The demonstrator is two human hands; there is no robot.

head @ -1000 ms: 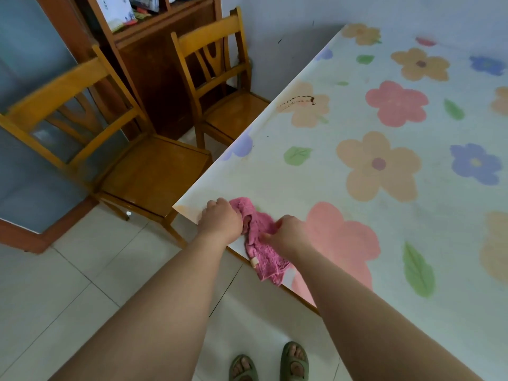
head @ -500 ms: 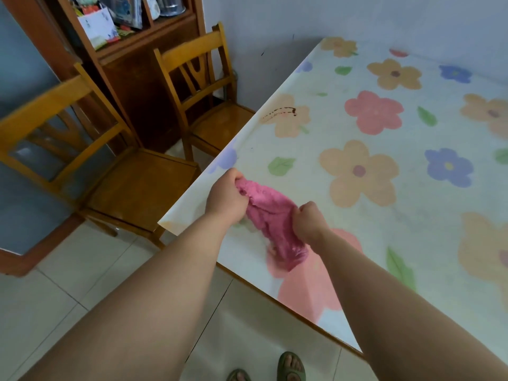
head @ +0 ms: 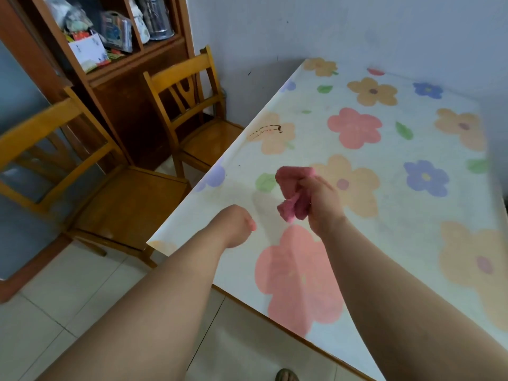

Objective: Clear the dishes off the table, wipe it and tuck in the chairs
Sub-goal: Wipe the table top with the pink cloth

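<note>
A brown wooden cabinet (head: 132,111) stands against the grey wall (head: 357,28). On its shelf sit a white box (head: 88,50) and a metal pot (head: 160,20). Pale floor tiles (head: 55,303) lie before it.

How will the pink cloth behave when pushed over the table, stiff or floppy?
Probably floppy: the pink cloth bunches and droops from the right hand. It seems light, one hand lifts it. On the glossy table it should slide but may crumple.

**No legible text in view**

No word, number or brand can be read. The white box (head: 87,52) on the cabinet shelf (head: 132,57) bears blue and red print too blurred to make out. The dark scrawl (head: 265,129) on the flowered counter (head: 390,158) forms no letters.
</note>
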